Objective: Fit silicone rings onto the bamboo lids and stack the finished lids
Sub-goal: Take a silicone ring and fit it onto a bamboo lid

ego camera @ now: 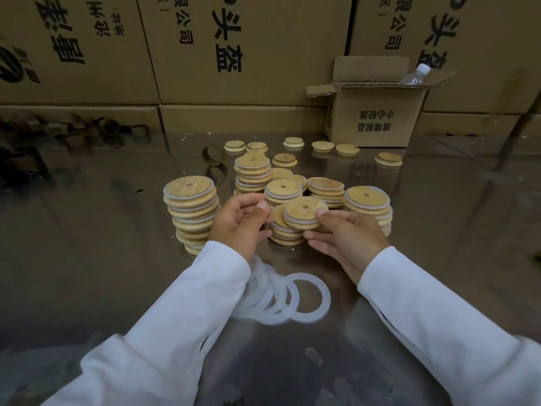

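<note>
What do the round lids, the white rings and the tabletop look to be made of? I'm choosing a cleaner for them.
Held lid: pale bamboo or wood, matt, with visible grain.
Loose rings: translucent milky white, thin, probably silicone.
Tabletop: smooth and glossy; it mirrors the cartons, so likely polished metal or glass, which I cannot tell.

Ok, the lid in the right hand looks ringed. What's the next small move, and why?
Probably set that lid down on the short stack right under it. A white ring already shows round its edge, the right hand holds it just above that stack, and the left hand seems to hold nothing, so it can fetch another ring next.
</note>
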`<action>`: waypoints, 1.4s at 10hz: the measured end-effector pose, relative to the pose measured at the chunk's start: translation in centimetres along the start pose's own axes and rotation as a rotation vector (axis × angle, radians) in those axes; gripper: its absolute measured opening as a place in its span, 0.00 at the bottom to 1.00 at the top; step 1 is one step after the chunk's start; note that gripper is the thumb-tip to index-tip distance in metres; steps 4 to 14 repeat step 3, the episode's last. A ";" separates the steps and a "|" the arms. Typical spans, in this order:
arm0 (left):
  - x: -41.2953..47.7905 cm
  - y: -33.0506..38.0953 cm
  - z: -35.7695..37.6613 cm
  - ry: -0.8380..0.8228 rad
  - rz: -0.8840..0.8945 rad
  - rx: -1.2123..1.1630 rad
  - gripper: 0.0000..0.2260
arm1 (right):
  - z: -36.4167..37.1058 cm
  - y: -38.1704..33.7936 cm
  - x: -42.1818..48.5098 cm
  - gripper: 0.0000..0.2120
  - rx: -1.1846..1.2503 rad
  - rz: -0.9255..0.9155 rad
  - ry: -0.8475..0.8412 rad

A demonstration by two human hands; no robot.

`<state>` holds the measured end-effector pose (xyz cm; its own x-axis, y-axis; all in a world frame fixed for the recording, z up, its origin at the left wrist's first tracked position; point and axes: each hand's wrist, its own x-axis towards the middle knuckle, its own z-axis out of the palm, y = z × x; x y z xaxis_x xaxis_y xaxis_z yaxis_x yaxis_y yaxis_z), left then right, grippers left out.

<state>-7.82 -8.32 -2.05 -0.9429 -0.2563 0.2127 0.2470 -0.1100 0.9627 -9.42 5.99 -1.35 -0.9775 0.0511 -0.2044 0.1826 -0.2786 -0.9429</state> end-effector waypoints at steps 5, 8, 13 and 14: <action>-0.3 -0.1 -0.3 -0.030 -0.009 0.018 0.07 | 0.9 0.6 -0.1 0.16 -0.440 -0.168 0.074; -0.3 -0.1 -0.3 -0.030 -0.009 0.018 0.07 | 0.9 0.6 -0.1 0.16 -0.440 -0.168 0.074; -0.3 -0.1 -0.3 -0.030 -0.009 0.018 0.07 | 0.9 0.6 -0.1 0.16 -0.440 -0.168 0.074; -0.3 -0.1 -0.3 -0.030 -0.009 0.018 0.07 | 0.9 0.6 -0.1 0.16 -0.440 -0.168 0.074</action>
